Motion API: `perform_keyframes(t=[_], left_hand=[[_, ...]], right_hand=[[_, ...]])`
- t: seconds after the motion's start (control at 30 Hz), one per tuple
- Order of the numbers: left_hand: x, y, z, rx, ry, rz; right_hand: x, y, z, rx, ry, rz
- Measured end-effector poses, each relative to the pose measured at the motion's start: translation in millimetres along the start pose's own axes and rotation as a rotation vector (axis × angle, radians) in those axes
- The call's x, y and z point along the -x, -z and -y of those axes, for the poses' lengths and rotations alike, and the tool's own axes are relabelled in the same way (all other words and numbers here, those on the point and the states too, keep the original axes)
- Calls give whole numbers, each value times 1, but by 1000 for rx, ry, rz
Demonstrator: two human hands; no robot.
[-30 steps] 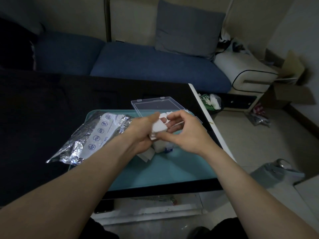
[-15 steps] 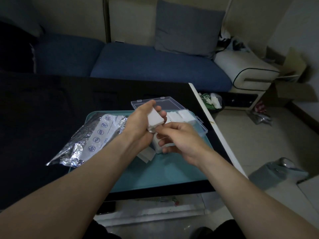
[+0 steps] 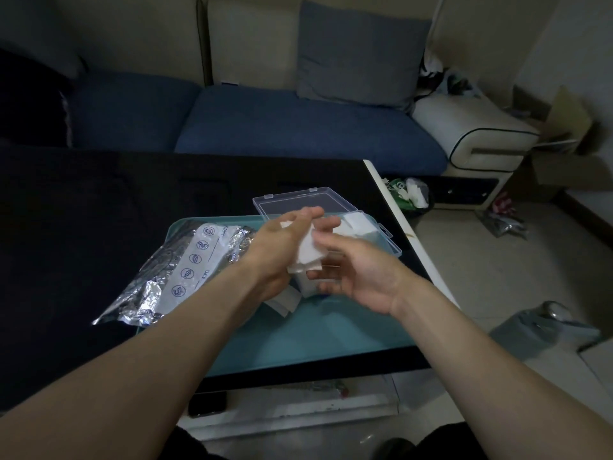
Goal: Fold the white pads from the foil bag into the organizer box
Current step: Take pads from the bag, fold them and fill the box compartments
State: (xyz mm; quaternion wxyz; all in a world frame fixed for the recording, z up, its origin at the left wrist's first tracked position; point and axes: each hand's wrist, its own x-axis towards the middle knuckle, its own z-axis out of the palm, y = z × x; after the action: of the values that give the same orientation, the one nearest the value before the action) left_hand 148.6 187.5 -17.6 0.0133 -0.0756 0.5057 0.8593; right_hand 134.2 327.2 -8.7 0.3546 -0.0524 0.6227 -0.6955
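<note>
1. Head view: A white pad is held above the teal tray, gripped by the left hand; the right hand is kept loosely spread just beside it, its fingertips near the pad's edge, nothing gripped.
2. The fold is judged to be in progress or just finished; the pad is not yet placed.
3. The clear organizer box is seen on the tray behind the hands, its lid laid open; several folded white pads are already stored inside, so part of the task is judged done.
4. More unfolded pads are left on the tray under the hands; their count cannot be told.
5. The foil bag is laid at the tray's left edge; its contents cannot be seen.
</note>
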Motion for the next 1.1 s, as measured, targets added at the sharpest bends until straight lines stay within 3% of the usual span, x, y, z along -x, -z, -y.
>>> perform_keyframes(t=[0.07,0.13,0.2,0.3,0.4,0.5,0.6,0.8,1.0,1.1], left_hand=[[4,-2,2,-62,18,31],[3,-3,4,-194,-28,-63],[-2,2,5,-452,-176,-222],[-4,11,0,-761,-323,-333],[-3,16,-2,-1187,-218,-306],[-1,16,4,-1388,-12,-192],[-6,19,11,-1423,100,-160],[-12,28,18,-1253,150,-181],[-13,28,23,-1275,34,-264],[-11,27,24,-1237,52,-262]], right_hand=[[-3,1,-4,79,14,-9],[-6,6,-4,114,63,-81],[-13,16,-4,313,148,-262],[-22,25,-5,643,203,-468],[-29,25,-3,851,198,-547],[-41,16,-6,1011,104,-558],[-47,7,-12,1071,-59,-490],[-44,3,-6,1132,-140,-448],[-45,2,-3,1261,-210,-466],[-44,6,-7,1295,-146,-501]])
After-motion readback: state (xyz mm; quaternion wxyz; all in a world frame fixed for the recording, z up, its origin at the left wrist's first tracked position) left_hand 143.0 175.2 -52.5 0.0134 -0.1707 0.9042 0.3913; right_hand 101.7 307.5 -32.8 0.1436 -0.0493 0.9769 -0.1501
